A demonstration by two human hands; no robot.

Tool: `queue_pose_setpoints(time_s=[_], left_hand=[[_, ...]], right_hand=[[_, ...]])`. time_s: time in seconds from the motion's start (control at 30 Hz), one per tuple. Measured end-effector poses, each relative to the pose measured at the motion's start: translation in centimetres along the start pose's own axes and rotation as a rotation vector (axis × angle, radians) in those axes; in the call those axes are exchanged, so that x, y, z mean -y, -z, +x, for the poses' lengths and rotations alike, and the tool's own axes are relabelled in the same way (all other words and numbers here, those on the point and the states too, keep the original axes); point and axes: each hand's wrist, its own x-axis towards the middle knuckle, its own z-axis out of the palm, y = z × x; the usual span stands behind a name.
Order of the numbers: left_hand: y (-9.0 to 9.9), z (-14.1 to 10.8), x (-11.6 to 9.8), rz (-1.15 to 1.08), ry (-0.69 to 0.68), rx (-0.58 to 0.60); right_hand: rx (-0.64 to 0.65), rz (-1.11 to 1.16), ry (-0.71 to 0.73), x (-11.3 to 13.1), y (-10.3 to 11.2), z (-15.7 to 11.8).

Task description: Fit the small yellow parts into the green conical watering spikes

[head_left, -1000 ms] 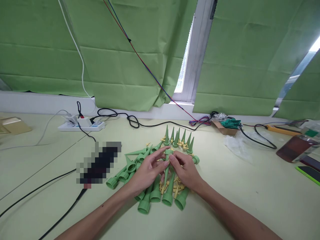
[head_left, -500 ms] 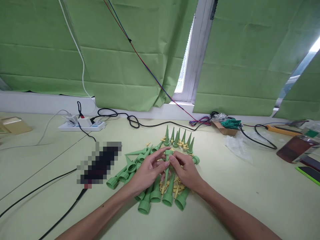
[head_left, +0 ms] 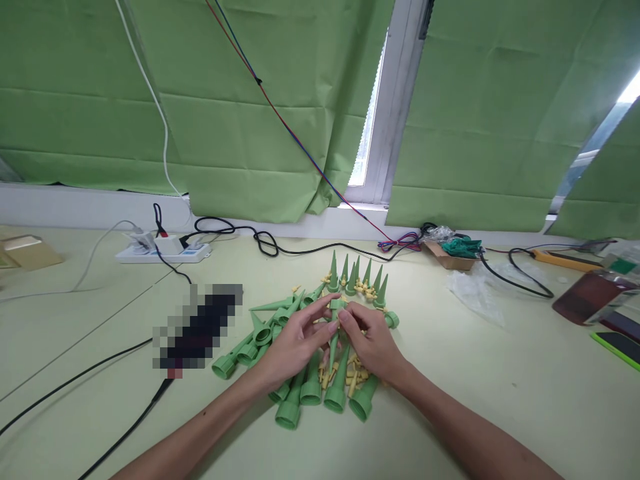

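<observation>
A green spike [head_left: 333, 350] points downward between my hands, its capped end up. My left hand [head_left: 303, 333] is closed around it, thumb and fingers on its upper part. Pressed against the same spike from the right are the fingertips of my right hand [head_left: 370, 337]; anything small between them is hidden. Several loose green cones [head_left: 289, 412] lie below and left of my hands, with small yellow pieces [head_left: 353, 381] among them. Behind my hands, several green spikes [head_left: 367, 272] stand upright beside more yellow pieces [head_left: 367, 291].
A pixelated dark object [head_left: 200, 327] with a cable lies left of the cones. A white power strip [head_left: 163, 252] and black cable [head_left: 310, 252] run along the back. To the right are a cardboard box [head_left: 453, 260], plastic bag [head_left: 474, 293], dark bottle [head_left: 590, 298] and green-edged phone [head_left: 620, 347].
</observation>
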Motion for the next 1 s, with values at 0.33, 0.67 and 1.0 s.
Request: queue_pose_setpoints(time_s=[0.33, 0.67, 1.0], left_hand=[[-0.29, 0.14, 0.67, 0.025, -0.024, -0.025], [-0.46, 0.05, 0.95, 0.031, -0.013, -0.073], [-0.4, 0.07, 0.93, 0.029, -0.017, -0.063]], right_hand=[[0.006, -0.042, -0.016, 0.01, 0.08, -0.01], [0.034, 0.016, -0.033, 0.35, 0.06, -0.01], [0.033, -0.006, -0.026, 0.17, 0.04, -0.02]])
